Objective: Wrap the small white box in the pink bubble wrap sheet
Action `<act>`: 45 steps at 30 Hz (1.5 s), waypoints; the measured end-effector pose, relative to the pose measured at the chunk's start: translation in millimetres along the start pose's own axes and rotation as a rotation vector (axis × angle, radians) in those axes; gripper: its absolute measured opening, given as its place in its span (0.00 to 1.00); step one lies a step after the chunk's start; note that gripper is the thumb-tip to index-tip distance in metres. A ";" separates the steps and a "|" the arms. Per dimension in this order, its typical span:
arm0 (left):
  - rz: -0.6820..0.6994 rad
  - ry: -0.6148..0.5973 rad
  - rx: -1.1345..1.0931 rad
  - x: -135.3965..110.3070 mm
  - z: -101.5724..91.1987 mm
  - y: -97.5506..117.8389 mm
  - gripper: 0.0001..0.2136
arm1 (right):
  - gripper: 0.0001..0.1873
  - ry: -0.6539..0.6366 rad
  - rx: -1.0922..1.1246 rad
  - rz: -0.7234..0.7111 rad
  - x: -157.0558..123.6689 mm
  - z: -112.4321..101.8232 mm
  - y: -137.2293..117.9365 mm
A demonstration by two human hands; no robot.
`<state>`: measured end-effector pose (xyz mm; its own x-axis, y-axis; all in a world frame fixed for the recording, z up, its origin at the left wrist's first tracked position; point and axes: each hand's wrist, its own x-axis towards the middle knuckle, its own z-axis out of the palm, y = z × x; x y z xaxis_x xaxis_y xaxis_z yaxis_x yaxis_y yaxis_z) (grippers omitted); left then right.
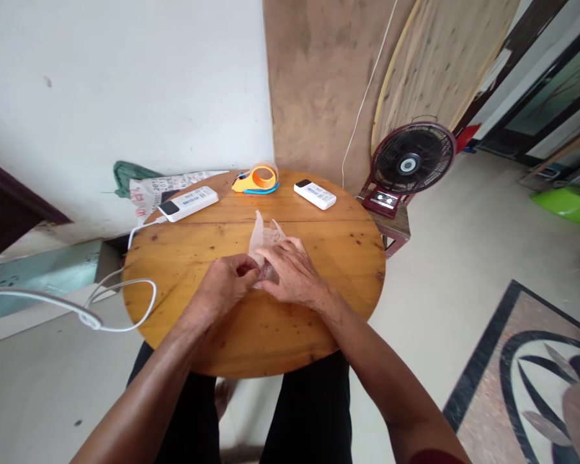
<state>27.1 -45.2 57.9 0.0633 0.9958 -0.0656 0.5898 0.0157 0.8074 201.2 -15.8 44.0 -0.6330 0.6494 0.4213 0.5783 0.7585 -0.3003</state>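
Observation:
A thin, whitish plastic bag (258, 235) lies at the middle of the round wooden table (174, 270), its crumpled top sticking up beyond my fingers. My left hand (227, 280) pinches the bag's near left edge between thumb and fingers. Over the bag's right side curves my right hand (290, 267), palm down, thumb toward the left hand and fingertips resting on the plastic. Some pinkish-red marking shows through between the hands; what is inside, if anything, I cannot make out.
Toward the table's far side are an orange tape dispenser (256, 179), a white power bank (316, 194) and another power bank (189, 203) with a white cable (152, 303) looping off the left edge. A fan (408, 164) stands on a stool (394, 222) at right.

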 end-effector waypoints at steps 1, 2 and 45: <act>0.025 0.010 0.094 -0.2 0.6 1.4 0.09 | 0.26 0.001 0.011 0.004 -0.1 0.4 0.6; 0.054 0.017 0.188 -0.4 1.3 2.7 0.09 | 0.27 0.002 0.020 0.007 -0.2 0.8 1.3; 0.982 0.027 0.294 10.9 0.6 -50.0 0.15 | 0.18 0.009 0.122 0.751 -39.3 -11.7 -2.9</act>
<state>-1.2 -35.2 16.5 0.6085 0.5588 0.5634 0.4615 -0.8268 0.3215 230.3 -44.1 38.4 -0.0876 0.9935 0.0729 0.7908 0.1139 -0.6014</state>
